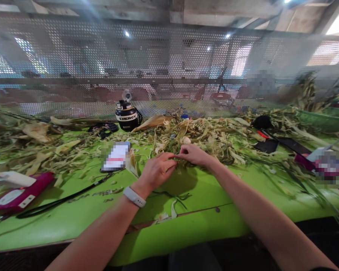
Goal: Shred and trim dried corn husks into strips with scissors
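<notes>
Husk heap [205, 130] seen just past two hands

In the head view, the left hand [156, 169] and the right hand [193, 154] are held tip to tip over the green table [199, 222]. The right hand's fingertips are pressed together; what is pinched there, if anything, cannot be told. How the left fingers are closed cannot be told either. The husk heap is spread from side to side beyond both, with the right hand set nearer.

At twelve o'clock a perforated screen [158, 56] stretched across the view. At ten stood a black jug [127, 117] lettered "ENERGY". Between eight and nine lay a phone [118, 156], partly pixelated, and, farther out, a magenta box [22, 194]. A rounded black object [262, 122] sat near three.
</notes>
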`<state>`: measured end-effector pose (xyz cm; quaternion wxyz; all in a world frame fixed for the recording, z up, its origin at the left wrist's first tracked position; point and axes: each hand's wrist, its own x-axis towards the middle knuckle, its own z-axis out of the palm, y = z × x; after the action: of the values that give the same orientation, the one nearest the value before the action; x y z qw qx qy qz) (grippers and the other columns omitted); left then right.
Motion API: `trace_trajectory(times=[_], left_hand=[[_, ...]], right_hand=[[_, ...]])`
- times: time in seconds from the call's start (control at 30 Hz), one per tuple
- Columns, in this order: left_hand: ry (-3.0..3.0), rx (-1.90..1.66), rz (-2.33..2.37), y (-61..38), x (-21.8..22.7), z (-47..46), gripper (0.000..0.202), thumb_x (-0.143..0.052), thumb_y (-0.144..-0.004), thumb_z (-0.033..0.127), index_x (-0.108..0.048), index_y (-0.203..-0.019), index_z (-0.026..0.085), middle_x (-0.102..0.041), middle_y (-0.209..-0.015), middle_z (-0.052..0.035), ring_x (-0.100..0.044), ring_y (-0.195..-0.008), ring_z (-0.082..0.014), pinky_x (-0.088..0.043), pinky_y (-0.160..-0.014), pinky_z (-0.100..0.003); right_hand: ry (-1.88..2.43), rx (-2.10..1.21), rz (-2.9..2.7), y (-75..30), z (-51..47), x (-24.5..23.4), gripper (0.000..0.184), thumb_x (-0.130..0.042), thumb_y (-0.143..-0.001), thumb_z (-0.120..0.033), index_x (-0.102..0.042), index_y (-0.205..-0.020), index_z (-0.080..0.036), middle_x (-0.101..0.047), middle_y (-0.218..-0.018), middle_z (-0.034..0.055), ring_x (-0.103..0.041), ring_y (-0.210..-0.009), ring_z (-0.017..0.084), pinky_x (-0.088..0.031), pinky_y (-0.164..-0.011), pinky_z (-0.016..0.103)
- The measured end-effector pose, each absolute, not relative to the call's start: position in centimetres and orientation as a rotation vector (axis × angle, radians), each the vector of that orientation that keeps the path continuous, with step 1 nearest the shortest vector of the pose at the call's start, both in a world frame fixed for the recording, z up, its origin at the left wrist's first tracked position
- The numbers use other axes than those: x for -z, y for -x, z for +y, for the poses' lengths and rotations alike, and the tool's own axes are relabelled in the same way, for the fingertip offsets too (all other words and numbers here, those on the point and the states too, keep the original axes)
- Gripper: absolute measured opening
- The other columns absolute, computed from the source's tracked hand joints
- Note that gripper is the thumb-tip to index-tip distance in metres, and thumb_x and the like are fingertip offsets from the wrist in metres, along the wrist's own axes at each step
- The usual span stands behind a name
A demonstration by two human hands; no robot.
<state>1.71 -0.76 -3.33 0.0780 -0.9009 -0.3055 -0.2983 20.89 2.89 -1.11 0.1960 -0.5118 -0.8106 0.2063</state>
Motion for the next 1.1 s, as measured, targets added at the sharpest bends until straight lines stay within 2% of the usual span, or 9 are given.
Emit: trace_trajectory(times=[0.23, 0.4, 0.5, 0.6, 0.7, 0.77, 0.93, 1.1], left_hand=[[2.677, 1.125, -0.890, -1.7, 2.8, -1.1, 0.018, -0.052, -0.082, 0.021, -0.069, -0.087, 0.018, -0.067, -0.101, -0.0069, -0.060, -0.088, -0.0172, -0.050, -0.077, -0.032], [2.914, 1.512, -0.866, -2.2, 2.7, -1.3, 0.009, -0.060, -0.075, 0.017, -0.068, -0.077, 0.016, -0.070, -0.089, -0.0074, -0.062, -0.081, -0.0149, -0.050, -0.076, -0.030], [3.087, 1.617, -0.951, -2.4, 3.0, -1.2, 0.008, -0.060, -0.074, 0.016, -0.068, -0.077, 0.014, -0.071, -0.086, -0.0079, -0.064, -0.079, -0.0143, -0.050, -0.071, -0.027], [3.167, 1.559, -1.106, -2.4, 3.2, -1.1, 0.010, -0.058, -0.074, 0.017, -0.067, -0.077, 0.014, -0.071, -0.083, -0.0073, -0.064, -0.076, -0.0146, -0.048, -0.063, -0.023], [3.247, 1.435, -1.216, -2.3, 3.2, -1.0, 0.011, -0.058, -0.071, 0.015, -0.067, -0.077, 0.014, -0.070, -0.079, -0.0058, -0.063, -0.071, -0.0139, -0.046, -0.058, -0.021], [3.293, 1.369, -1.255, -2.2, 3.1, -1.0, 0.012, -0.058, -0.069, 0.014, -0.067, -0.077, 0.014, -0.070, -0.076, -0.0046, -0.062, -0.068, -0.0129, -0.045, -0.057, -0.020], [3.327, 1.353, -1.354, -2.2, 3.0, -1.0, 0.013, -0.057, -0.068, 0.013, -0.067, -0.077, 0.013, -0.068, -0.073, -0.0036, -0.061, -0.068, -0.0122, -0.046, -0.058, -0.019], [3.334, 1.610, -1.560, -2.2, 2.7, -0.8, 0.017, -0.060, -0.070, 0.020, -0.064, -0.085, 0.013, -0.068, -0.080, -0.0052, -0.061, -0.069, -0.0126, -0.048, -0.056, -0.020]], right_hand=[[1.555, -0.230, -2.123, -21.7, 3.4, 1.3, 0.021, -0.059, -0.079, -0.032, -0.055, -0.065, -0.017, -0.056, -0.070, 0.0018, -0.048, -0.068, 0.013, -0.031, -0.062, 0.023], [1.659, -0.070, -1.926, -21.9, 3.6, 1.3, 0.020, -0.056, -0.080, -0.027, -0.050, -0.063, -0.018, -0.055, -0.076, 0.0038, -0.049, -0.074, 0.015, -0.033, -0.066, 0.025], [1.654, -0.163, -1.896, -21.9, 3.6, 0.9, 0.024, -0.055, -0.081, -0.030, -0.048, -0.061, -0.018, -0.053, -0.068, 0.0014, -0.046, -0.065, 0.013, -0.032, -0.060, 0.024], [1.499, -0.327, -1.970, -21.9, 3.7, 0.7, 0.026, -0.052, -0.082, -0.035, -0.050, -0.063, -0.017, -0.051, -0.062, -0.0015, -0.043, -0.059, 0.011, -0.031, -0.056, 0.023], [1.357, -0.474, -2.084, -22.2, 3.9, 0.8, 0.018, -0.055, -0.079, -0.031, -0.056, -0.070, -0.015, -0.055, -0.066, -0.0011, -0.046, -0.061, 0.011, -0.033, -0.058, 0.022], [1.294, -0.558, -2.147, -22.4, 3.9, 0.9, 0.013, -0.056, -0.078, -0.027, -0.060, -0.077, -0.015, -0.060, -0.073, 0.0006, -0.050, -0.065, 0.011, -0.037, -0.061, 0.022], [1.220, -0.693, -2.318, -22.6, 3.5, 0.3, 0.017, -0.054, -0.078, -0.023, -0.066, -0.087, -0.015, -0.065, -0.082, 0.0030, -0.056, -0.075, 0.014, -0.042, -0.070, 0.025], [0.984, -0.665, -2.554, -22.4, 3.4, 0.4, 0.032, -0.058, -0.068, -0.009, -0.066, -0.097, -0.018, -0.063, -0.098, 0.0035, -0.054, -0.096, 0.017, -0.039, -0.089, 0.030]])
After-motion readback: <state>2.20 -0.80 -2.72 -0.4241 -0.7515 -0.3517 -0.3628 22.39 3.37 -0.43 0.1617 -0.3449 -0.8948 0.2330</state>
